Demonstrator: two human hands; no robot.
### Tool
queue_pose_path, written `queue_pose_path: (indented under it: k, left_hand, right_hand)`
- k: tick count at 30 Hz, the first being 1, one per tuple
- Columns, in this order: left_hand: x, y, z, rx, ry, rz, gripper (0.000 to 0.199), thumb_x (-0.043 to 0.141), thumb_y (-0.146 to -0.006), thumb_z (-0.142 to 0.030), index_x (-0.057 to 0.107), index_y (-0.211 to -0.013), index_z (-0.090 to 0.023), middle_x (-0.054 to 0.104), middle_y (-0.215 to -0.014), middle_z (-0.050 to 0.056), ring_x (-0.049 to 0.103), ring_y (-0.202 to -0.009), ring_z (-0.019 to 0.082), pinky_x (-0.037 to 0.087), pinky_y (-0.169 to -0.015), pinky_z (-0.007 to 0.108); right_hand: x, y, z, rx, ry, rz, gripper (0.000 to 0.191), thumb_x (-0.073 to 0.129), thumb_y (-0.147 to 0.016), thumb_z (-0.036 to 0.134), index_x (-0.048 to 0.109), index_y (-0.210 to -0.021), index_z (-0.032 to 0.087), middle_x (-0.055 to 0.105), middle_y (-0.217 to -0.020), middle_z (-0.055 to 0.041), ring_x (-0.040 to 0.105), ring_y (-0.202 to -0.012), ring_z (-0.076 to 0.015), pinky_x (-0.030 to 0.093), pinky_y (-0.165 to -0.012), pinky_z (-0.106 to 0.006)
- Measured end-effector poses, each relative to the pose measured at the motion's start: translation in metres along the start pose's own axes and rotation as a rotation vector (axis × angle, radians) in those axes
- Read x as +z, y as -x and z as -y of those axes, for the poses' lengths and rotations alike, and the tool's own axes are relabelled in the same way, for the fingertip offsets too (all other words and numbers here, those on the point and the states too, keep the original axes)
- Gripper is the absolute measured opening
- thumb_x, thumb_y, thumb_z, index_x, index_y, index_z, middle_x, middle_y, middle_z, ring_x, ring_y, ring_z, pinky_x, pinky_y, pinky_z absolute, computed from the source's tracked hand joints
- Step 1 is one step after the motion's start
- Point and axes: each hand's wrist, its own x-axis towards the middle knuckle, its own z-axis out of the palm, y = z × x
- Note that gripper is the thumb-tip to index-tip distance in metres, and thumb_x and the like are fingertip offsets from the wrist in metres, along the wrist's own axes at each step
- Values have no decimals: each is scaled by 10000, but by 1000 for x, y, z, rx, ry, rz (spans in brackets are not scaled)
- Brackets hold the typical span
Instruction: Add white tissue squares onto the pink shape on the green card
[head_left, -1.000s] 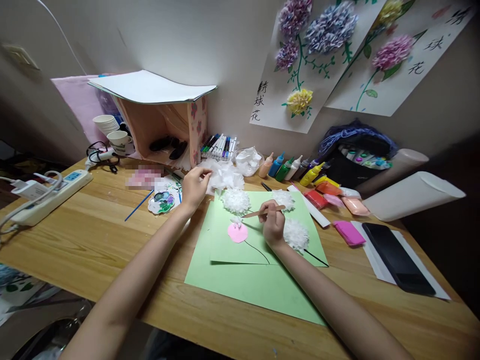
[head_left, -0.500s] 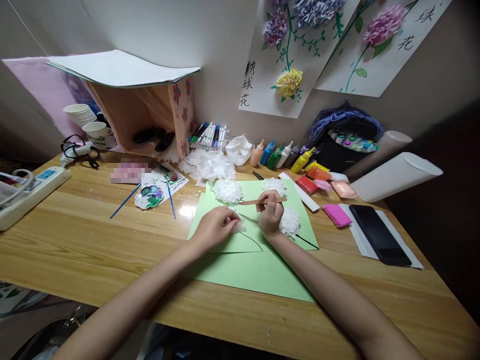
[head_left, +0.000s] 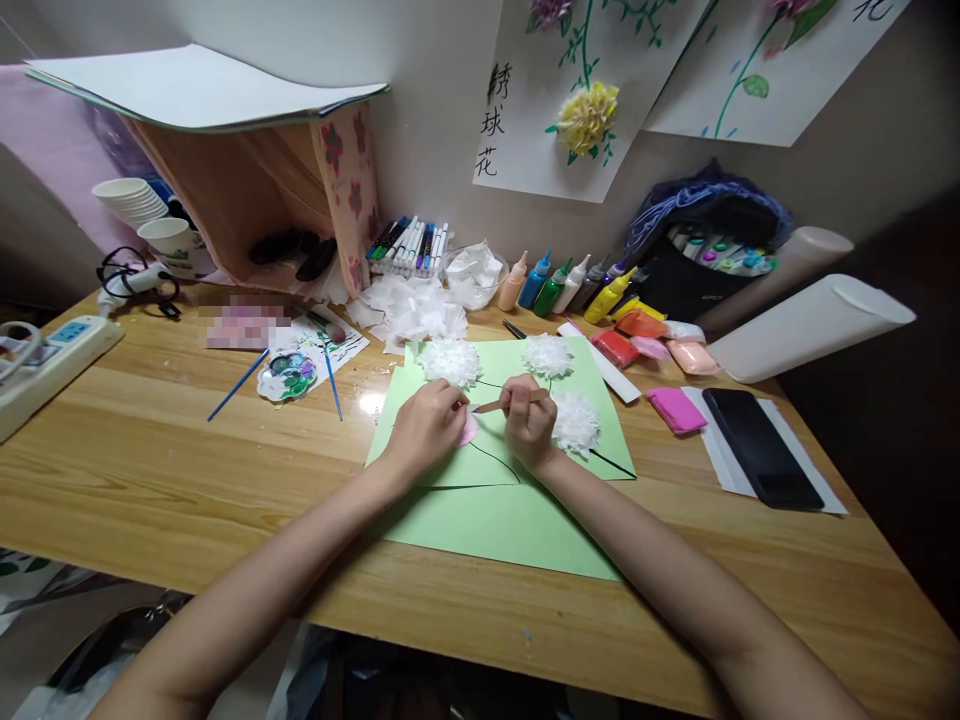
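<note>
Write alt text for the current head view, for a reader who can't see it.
The person's right hand holds a flat brown stick, its tip beside the left hand, which partly hides a pink paper disc on light green paper sheets. Three fluffy white flowers also lie there, with colourful squeeze bottles behind.

Single view, worn on my head: faces forward and down, over the table (head_left: 187, 480) to the wall (head_left: 435, 140), my fingers (head_left: 517, 398) near mid-frame.
</note>
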Motion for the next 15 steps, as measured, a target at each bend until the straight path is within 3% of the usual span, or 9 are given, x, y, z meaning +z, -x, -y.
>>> queue_pose_path:
  k: [10,15]
  left_hand:
    - [1,0,1,-7,56,-31,156,459,-891,-198,613,-898,-171,618,-902,56,573,-867,193,435,-752,310]
    - [-6,-4,18,-142,161,-112,201,398,-903,-205,597,-905,-175,639,-927,58,579,-871,189,432,-768,308]
  right_hand:
    - [2,-1,-2,18,29,32,403,300,-998,325,473,-655,205,532,-599,9,487,-463,-95,407,-494,-247]
    - [3,-1,-2,76,16,46,434,313,-990,377,474,-624,209,525,-592,5,492,-477,-104,411,-505,-252]
